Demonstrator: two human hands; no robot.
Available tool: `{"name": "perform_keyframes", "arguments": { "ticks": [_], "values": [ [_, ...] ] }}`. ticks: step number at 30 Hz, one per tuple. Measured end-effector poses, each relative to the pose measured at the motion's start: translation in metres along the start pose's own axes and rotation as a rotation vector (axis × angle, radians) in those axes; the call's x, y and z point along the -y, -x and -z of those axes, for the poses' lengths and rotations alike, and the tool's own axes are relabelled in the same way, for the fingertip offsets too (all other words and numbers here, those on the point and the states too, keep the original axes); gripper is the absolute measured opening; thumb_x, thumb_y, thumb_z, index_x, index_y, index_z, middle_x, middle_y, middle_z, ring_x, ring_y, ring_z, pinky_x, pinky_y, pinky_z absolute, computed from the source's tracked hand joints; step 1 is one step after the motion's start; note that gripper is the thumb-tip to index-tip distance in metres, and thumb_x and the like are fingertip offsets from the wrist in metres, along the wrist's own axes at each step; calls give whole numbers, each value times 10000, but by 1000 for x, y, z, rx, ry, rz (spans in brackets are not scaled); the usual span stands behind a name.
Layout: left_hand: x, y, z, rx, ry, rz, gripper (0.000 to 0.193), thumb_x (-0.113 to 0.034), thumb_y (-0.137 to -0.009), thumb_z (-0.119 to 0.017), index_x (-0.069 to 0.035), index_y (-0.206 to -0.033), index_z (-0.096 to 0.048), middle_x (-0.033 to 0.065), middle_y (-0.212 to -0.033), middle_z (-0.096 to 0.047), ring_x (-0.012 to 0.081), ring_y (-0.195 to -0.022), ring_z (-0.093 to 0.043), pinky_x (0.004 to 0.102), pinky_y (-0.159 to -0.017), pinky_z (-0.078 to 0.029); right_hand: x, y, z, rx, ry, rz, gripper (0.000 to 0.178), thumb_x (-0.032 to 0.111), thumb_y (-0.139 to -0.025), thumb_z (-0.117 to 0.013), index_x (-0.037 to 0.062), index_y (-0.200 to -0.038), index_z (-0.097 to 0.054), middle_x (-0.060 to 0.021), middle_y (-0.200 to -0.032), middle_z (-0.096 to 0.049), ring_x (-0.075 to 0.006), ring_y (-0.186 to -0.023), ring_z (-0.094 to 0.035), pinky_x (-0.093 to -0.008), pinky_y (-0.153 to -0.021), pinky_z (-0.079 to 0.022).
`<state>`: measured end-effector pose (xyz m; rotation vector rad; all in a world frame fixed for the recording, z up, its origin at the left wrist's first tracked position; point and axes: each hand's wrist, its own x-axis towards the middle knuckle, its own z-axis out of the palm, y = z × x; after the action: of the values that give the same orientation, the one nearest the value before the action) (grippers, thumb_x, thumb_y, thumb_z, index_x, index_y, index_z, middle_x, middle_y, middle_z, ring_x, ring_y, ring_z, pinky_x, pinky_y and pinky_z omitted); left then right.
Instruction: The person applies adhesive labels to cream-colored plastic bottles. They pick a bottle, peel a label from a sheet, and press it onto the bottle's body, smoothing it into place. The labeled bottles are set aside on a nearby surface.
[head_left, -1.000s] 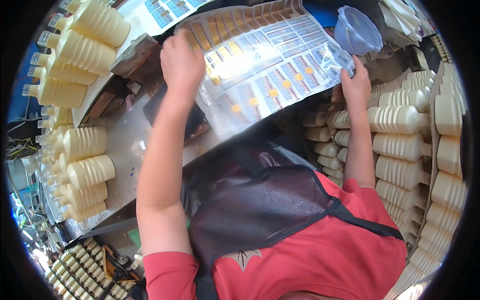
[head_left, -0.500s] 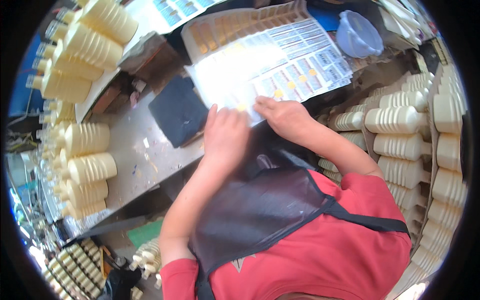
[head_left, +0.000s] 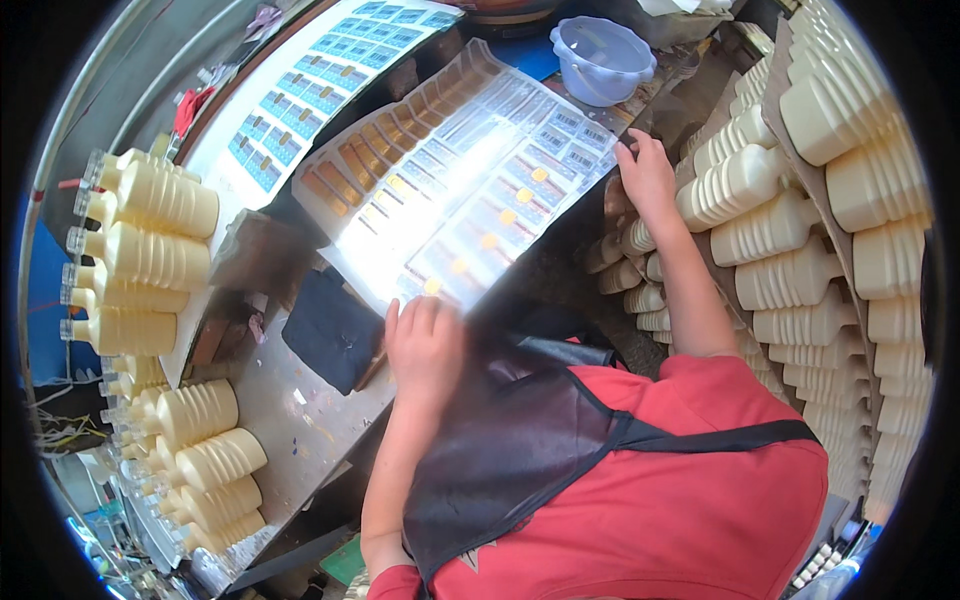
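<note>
A large glossy sheet of printed labels (head_left: 420, 172), with gold-brown strips and small blue-grey panels, lies slanted before me, its middle washed out by glare. At its near corner is my left hand (head_left: 425, 345), somewhat blurred, with fingers bent over the edge. My right hand (head_left: 650, 178) pinches the sheet's right-hand corner, arm stretched forward. A dark cloth-covered block (head_left: 335, 330) sits on the metal bench just left of my left hand. Whether one sheet or several lie together I cannot tell.
Cream plastic bottles (head_left: 155, 255) lie stacked at the left, and more bottles (head_left: 765, 240) fill dividers at the right. A lilac plastic basin (head_left: 600, 65) stands beyond the sheet. Another sheet with blue labels (head_left: 325, 85) rests at the far left. The metal bench (head_left: 310, 430) has scraps on it.
My hands have moved apart: the right went out to the sheet's far right corner, the left stays at its near corner. The view has shifted, showing more of the blue label sheet.
</note>
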<state>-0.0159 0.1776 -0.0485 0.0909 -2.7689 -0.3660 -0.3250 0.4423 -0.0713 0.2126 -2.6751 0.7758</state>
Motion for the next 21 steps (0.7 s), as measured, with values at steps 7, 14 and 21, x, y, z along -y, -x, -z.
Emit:
{"name": "perform_keyframes", "arguments": {
  "ticks": [7, 14, 21],
  "values": [
    [4, -1, 3, -86, 44, 17, 204, -92, -803, -766, -71, -995, -699, 118, -1094, -663, 332, -1084, -633, 518, -1019, -471, -31, -36, -38, 108, -331, -231, 284, 255, -866, -669, 38, -1015, -776, -167, -960, -763, -302, -923, -738, -378, -832, -550],
    [7, -1, 4, -122, 54, -17, 156, -86, -788, -774, -68, -921, -696, 111, -1042, -674, 335, -1022, -656, 507, -966, -511, -23, -55, -37, 245, -256, -206, 214, 190, -786, -699, 65, -921, -808, -182, -863, -753, -309, -824, -743, -382, -785, -563],
    [5, -5, 5, -99, 78, -4, 129, -91, -793, -764, -82, -903, -700, 90, -1019, -682, 307, -1016, -664, 489, -962, -515, 4, -48, -36, 60, -209, -50, 206, 154, -767, -663, 64, -883, -807, -203, -844, -738, -362, -812, -728, -411, -785, -570]
  ]
}}
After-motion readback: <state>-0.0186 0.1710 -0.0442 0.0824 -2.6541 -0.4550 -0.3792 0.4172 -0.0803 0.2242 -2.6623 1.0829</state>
